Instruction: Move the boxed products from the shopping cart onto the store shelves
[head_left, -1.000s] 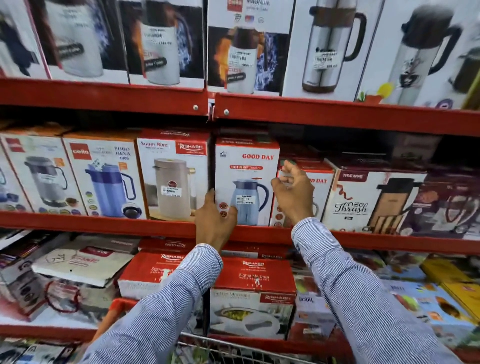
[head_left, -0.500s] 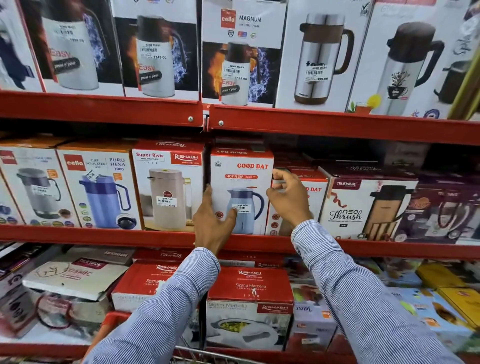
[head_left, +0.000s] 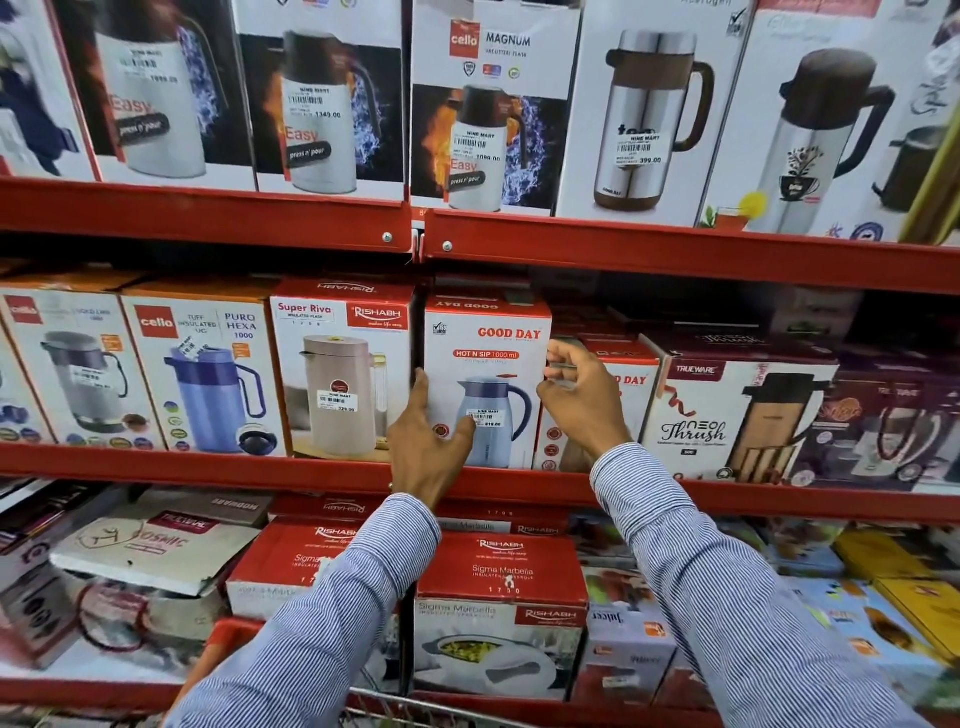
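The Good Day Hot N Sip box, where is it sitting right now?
In the head view the Good Day Hot N Sip box stands upright on the middle red shelf, centre of frame, between the Super Riva box on its left and a second Good Day box on its right.

Glossy printed cardboard Good Day box (head_left: 488, 374); red painted metal shelf (head_left: 675, 254); striped cloth sleeve (head_left: 727, 597).

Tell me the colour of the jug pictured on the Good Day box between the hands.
Pale blue-grey, with a darker blue handle: the jug shows in the head view.
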